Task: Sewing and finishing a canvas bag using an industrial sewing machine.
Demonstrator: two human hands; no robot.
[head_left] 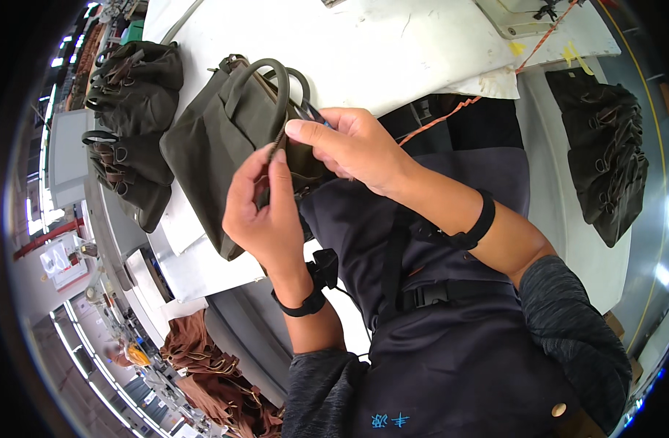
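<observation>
A dark olive handbag (pixel 206 150) lies tilted on the white table, with its rolled handles (pixel 282 84) standing up. My left hand (pixel 260 208) is closed, thumb and forefinger pinching the lower end of the near handle where it narrows. Just right of it, my right hand (pixel 360 150) is closed around small thread snips (pixel 316 115), whose dark blades point up and left beside the handle. The right thumb tip is close to the handle. My fingers hide most of the snips and part of the bag's near side.
More dark olive bags (pixel 137 95) stand along the table's left side. The white tabletop (pixel 371 44) stretches beyond the bag. Dark bag pieces (pixel 601 146) hang over a pale surface at right. Brown pieces (pixel 199 350) are stacked lower left. An orange cord (pixel 451 113) crosses the table edge.
</observation>
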